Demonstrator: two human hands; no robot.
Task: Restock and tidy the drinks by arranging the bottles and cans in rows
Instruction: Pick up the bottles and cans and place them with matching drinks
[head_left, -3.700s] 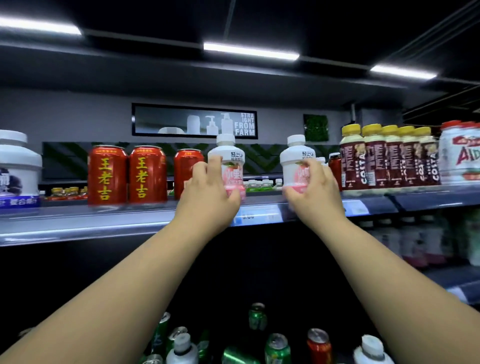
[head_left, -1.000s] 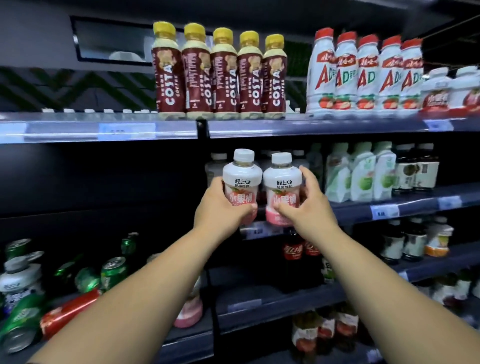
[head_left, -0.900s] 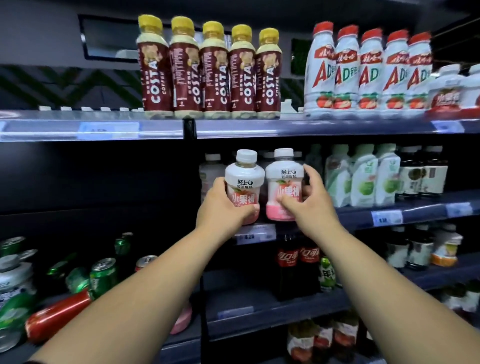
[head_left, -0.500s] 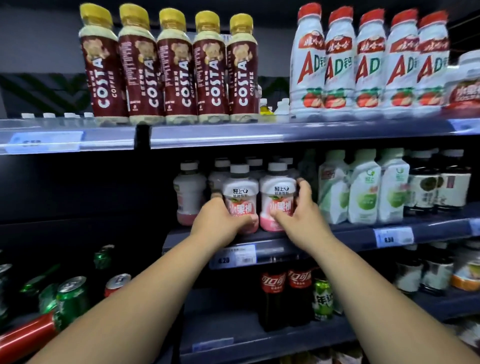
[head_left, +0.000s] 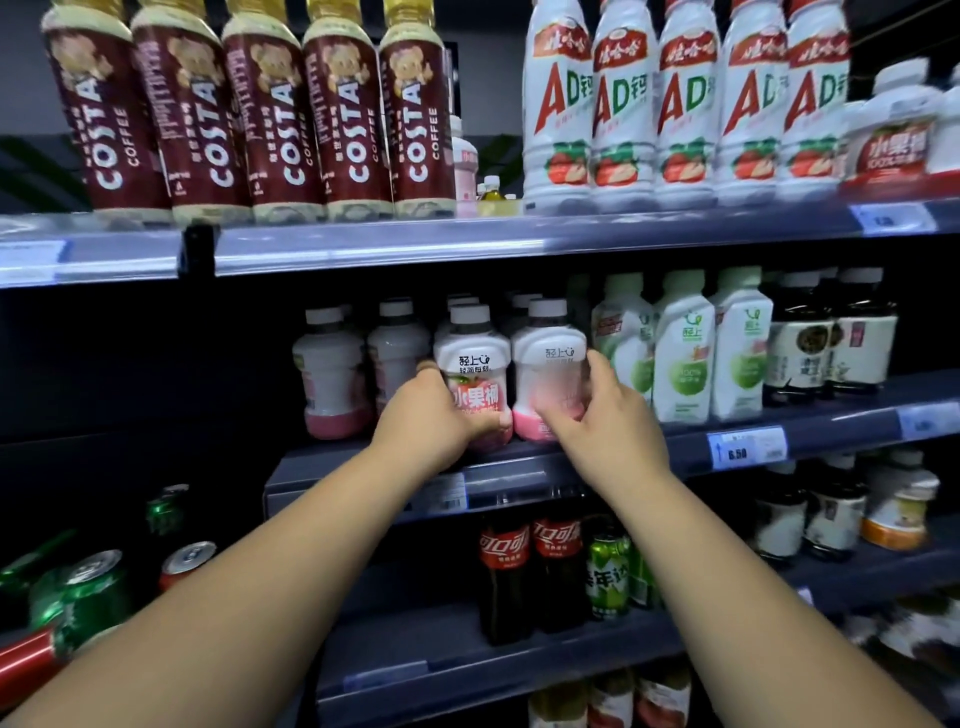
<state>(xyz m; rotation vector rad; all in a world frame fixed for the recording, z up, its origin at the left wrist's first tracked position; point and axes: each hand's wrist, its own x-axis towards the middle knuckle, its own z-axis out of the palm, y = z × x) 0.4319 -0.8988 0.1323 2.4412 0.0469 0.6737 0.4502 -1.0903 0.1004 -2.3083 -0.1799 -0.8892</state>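
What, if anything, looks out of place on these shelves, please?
The cans at lower left are jumbled: a green can leans and a red can lies on its side. The pink bottles gripped by the left hand and right hand stand upright.

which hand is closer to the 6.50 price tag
Right. The right hand holds a pink-based bottle up-left of the 6.50 price tag; the left hand holds the neighbouring bottle, farther left.
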